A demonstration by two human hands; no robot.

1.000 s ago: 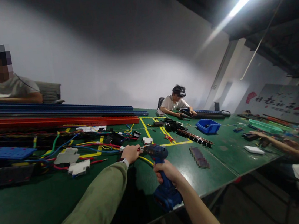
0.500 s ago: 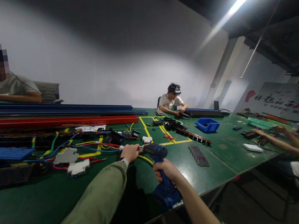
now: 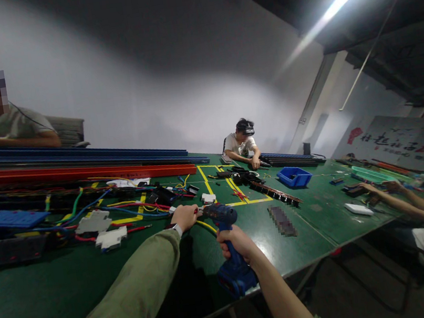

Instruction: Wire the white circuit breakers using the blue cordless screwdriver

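Observation:
My right hand [image 3: 236, 244] is wrapped round the grip of a blue cordless drill [image 3: 229, 252], its nose pointing left just above the green table [image 3: 38, 307]. My left hand [image 3: 185, 217] is closed right at the drill's tip, pinching a small part I cannot make out. A yellow wire [image 3: 206, 227] runs out from under that hand toward the drill. A watch shows at my left wrist, below an olive sleeve.
White breakers [image 3: 110, 238] and coloured wires lie left of my hands. Long red and blue rails [image 3: 78, 171] run along the far side. A blue bin [image 3: 294, 178] and a black strip [image 3: 277, 195] sit to the right. Other people sit at the far left, far end and right edge.
My hands and the drill have stayed put. The view has tilted slightly, and the person at the right has shifted their arms.

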